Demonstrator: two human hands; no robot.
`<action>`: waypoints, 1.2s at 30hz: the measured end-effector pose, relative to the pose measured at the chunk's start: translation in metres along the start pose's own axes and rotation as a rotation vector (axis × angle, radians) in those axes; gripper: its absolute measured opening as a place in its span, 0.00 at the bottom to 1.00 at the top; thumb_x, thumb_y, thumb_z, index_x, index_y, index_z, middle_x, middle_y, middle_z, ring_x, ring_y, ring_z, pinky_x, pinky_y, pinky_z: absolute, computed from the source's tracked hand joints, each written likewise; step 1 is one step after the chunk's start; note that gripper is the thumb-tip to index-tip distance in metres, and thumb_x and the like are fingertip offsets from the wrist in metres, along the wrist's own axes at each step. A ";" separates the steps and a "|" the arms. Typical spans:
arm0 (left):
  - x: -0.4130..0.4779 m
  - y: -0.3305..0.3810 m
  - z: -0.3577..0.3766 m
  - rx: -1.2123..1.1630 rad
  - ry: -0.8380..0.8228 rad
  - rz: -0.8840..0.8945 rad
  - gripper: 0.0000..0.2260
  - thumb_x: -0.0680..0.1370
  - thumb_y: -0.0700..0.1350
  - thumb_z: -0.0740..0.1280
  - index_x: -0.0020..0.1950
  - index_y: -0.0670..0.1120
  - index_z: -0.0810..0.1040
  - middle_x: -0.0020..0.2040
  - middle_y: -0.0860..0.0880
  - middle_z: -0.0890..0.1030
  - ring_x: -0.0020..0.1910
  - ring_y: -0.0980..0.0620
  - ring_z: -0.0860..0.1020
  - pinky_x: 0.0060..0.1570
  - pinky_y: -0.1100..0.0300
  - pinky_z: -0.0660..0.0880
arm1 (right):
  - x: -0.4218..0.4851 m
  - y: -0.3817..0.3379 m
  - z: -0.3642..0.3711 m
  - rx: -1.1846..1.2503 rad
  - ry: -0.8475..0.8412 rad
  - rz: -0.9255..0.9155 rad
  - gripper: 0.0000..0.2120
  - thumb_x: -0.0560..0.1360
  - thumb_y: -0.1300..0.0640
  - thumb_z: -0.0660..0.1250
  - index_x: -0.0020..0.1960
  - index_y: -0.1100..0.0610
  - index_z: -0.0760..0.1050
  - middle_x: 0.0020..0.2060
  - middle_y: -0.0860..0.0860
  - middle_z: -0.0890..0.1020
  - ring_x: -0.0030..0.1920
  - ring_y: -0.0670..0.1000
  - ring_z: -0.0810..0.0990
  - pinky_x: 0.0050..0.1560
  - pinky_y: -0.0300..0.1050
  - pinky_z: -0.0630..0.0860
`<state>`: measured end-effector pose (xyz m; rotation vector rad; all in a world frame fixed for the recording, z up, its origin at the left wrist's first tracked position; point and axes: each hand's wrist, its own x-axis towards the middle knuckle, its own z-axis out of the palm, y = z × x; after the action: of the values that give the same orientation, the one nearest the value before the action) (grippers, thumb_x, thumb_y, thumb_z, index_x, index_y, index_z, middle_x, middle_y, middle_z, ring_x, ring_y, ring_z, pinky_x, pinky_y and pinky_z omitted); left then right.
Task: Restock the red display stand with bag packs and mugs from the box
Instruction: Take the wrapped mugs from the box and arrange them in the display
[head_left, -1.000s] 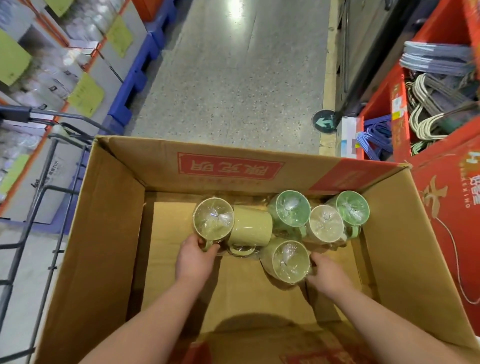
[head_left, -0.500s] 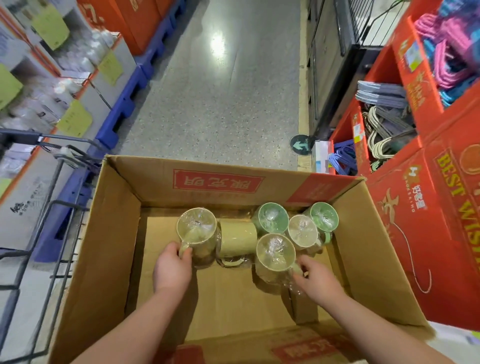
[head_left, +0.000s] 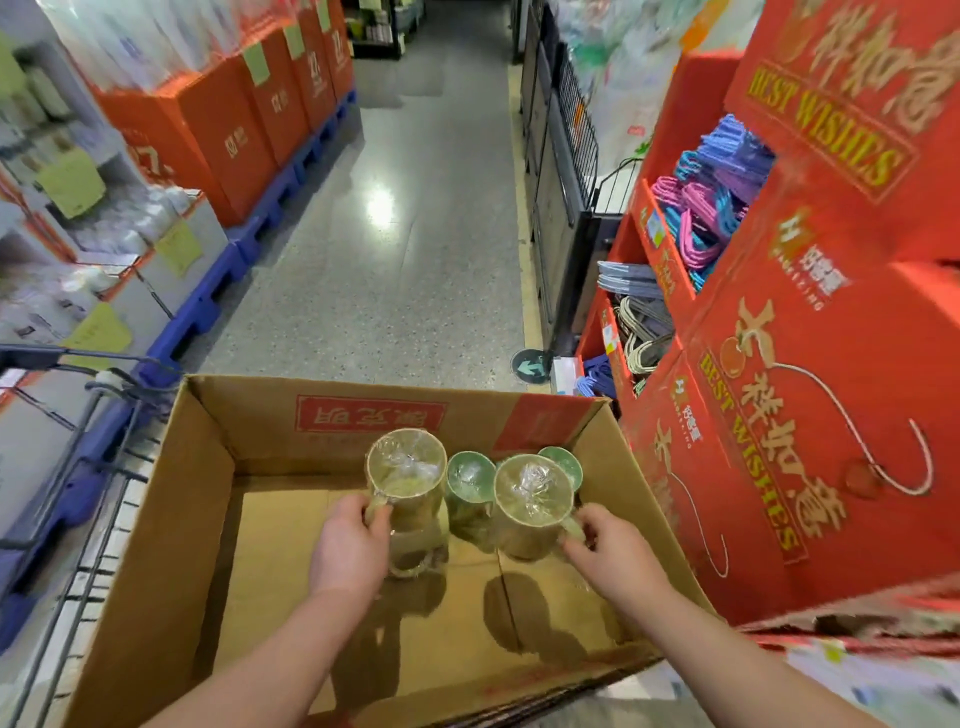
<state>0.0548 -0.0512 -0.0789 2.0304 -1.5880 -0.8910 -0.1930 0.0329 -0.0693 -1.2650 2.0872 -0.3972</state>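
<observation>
Removal of mugs from the cardboard box (head_left: 156, 519) is judged to be the step in hand. A yellow mug (head_left: 406, 470), its mouth sealed with clear film, is gripped by the handle in the left hand (head_left: 353, 551), whose fingers are curled round it. A second yellow mug (head_left: 532, 493), wrapped alike, is pinched at its handle by the right hand (head_left: 605, 553). Both are held upright above the box floor, where shadows are cast beneath them. Two green mugs (head_left: 470, 475) are seen behind them, lower in the box; whether another yellow one lies under the left-hand mug cannot be told for sure. The red display stand (head_left: 779, 415) rises just beside the box on the right. Its open compartments are filled with coloured bundles too blurred to be named, and no free spot for mugs is shown. For the next move, both mugs would have to be raised clear of the box wall, carried rightward and set down upright without being knocked together.
</observation>
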 end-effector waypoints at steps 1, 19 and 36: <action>-0.007 0.005 0.003 -0.004 -0.007 0.028 0.05 0.80 0.49 0.61 0.50 0.49 0.73 0.45 0.49 0.78 0.42 0.51 0.75 0.42 0.55 0.74 | -0.007 0.003 -0.006 0.003 0.019 0.000 0.07 0.75 0.50 0.64 0.47 0.53 0.72 0.38 0.49 0.79 0.39 0.50 0.77 0.37 0.46 0.71; -0.261 0.116 0.109 -0.032 -0.275 0.515 0.06 0.79 0.48 0.63 0.47 0.46 0.73 0.41 0.50 0.75 0.41 0.50 0.73 0.36 0.57 0.64 | -0.244 0.190 -0.112 0.115 0.401 0.182 0.07 0.76 0.50 0.64 0.43 0.53 0.71 0.34 0.47 0.77 0.37 0.50 0.76 0.37 0.46 0.70; -0.405 0.197 0.165 -0.138 -0.384 0.702 0.09 0.78 0.47 0.65 0.41 0.44 0.73 0.36 0.47 0.75 0.34 0.53 0.71 0.33 0.61 0.65 | -0.361 0.294 -0.184 0.252 0.664 0.279 0.07 0.75 0.52 0.66 0.40 0.51 0.72 0.34 0.47 0.79 0.36 0.48 0.77 0.38 0.47 0.72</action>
<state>-0.2582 0.2967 0.0283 1.0983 -2.1587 -1.0886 -0.3985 0.4765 0.0382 -0.7293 2.6013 -1.0214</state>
